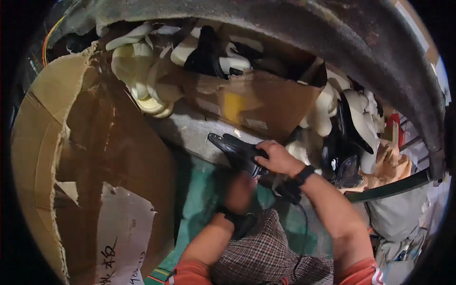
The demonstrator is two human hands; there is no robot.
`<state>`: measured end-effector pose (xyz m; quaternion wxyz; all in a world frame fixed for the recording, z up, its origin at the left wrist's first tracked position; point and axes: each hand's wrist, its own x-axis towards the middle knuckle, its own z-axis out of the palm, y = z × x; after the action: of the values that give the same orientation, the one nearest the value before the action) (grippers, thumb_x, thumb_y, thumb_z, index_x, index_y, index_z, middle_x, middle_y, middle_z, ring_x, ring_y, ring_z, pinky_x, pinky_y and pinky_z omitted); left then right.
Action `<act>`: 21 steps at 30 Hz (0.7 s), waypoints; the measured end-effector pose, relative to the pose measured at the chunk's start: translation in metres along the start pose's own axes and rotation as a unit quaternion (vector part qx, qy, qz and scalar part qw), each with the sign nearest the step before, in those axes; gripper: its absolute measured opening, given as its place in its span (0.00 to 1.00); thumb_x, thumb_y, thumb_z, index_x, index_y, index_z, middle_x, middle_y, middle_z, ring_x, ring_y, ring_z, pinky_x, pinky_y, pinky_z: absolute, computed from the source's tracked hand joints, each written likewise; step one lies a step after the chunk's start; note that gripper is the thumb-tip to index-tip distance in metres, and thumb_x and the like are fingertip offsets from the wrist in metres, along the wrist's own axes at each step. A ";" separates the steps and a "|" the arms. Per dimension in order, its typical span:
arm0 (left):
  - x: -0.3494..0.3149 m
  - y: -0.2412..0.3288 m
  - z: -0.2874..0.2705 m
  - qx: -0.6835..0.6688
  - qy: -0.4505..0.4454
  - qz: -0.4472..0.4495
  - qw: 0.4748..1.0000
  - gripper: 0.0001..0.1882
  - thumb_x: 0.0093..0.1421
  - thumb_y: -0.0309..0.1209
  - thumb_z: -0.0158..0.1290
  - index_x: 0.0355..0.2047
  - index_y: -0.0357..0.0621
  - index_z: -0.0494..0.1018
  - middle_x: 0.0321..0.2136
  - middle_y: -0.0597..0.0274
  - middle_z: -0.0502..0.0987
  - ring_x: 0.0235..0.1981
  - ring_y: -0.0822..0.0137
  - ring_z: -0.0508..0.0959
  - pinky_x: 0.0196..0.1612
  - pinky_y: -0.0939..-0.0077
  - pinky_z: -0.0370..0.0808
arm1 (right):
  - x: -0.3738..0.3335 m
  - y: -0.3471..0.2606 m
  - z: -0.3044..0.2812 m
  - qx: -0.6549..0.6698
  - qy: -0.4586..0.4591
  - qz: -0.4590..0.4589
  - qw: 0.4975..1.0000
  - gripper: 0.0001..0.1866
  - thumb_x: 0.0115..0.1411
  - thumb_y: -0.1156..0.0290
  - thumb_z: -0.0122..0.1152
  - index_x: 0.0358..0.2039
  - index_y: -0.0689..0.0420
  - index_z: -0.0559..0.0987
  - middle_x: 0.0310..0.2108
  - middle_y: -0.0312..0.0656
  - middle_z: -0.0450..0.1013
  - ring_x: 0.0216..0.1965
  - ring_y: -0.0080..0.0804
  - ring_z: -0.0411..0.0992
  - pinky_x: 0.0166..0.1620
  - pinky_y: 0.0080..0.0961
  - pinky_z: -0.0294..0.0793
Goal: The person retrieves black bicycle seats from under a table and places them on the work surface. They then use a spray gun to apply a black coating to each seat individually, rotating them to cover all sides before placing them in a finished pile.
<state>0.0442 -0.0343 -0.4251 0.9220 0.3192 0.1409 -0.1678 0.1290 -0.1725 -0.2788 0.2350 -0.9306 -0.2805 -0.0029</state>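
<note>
A black bicycle saddle (240, 153) is held above my lap, its narrow nose pointing up and to the left. My right hand (278, 159) grips its wide rear end, the fingers over the top edge. Just below the saddle is my left hand (239, 192), a dark band round its wrist; it is blurred, so its fingers and any hold on the saddle cannot be made out. Under my right wrist a dark object with a cord (289, 190) is partly hidden.
A large cardboard box (114, 156) stands close on my left. Ahead, an open carton (270, 107) has white saddle-shaped pads (137, 66) and a black piece around it. More black saddles (351, 126) and white pads lie at right. A curved grey beam (332, 28) arches overhead.
</note>
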 end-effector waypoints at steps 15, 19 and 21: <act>-0.059 0.060 -0.009 0.159 -0.016 0.019 0.987 0.18 0.52 0.23 0.54 0.45 0.36 0.69 0.41 0.58 0.73 0.42 0.65 0.73 0.48 0.68 0.69 | -0.022 -0.041 0.029 0.103 0.031 0.117 0.987 0.46 0.42 0.46 0.66 0.56 0.60 0.61 0.50 0.55 0.63 0.53 0.52 0.61 0.54 0.39 0.61; -0.092 0.100 0.040 0.176 -0.142 -0.012 0.974 0.24 0.48 0.23 0.57 0.47 0.36 0.67 0.42 0.58 0.73 0.41 0.62 0.74 0.45 0.67 0.72 | -0.058 -0.060 0.003 0.288 0.074 0.064 0.953 0.47 0.43 0.55 0.70 0.58 0.61 0.55 0.56 0.52 0.57 0.58 0.43 0.56 0.59 0.33 0.56; -0.098 0.121 0.063 0.235 -0.240 0.018 0.942 0.25 0.47 0.24 0.59 0.48 0.35 0.67 0.42 0.59 0.73 0.42 0.64 0.74 0.47 0.69 0.71 | -0.067 -0.082 -0.021 0.283 0.113 0.003 0.953 0.48 0.44 0.59 0.71 0.58 0.62 0.54 0.57 0.50 0.54 0.58 0.40 0.55 0.58 0.31 0.56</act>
<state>0.0132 0.0372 -0.2757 0.8300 0.4797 -0.1341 -0.2508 0.0320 -0.1566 -0.2336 0.5185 -0.8206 -0.2389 -0.0277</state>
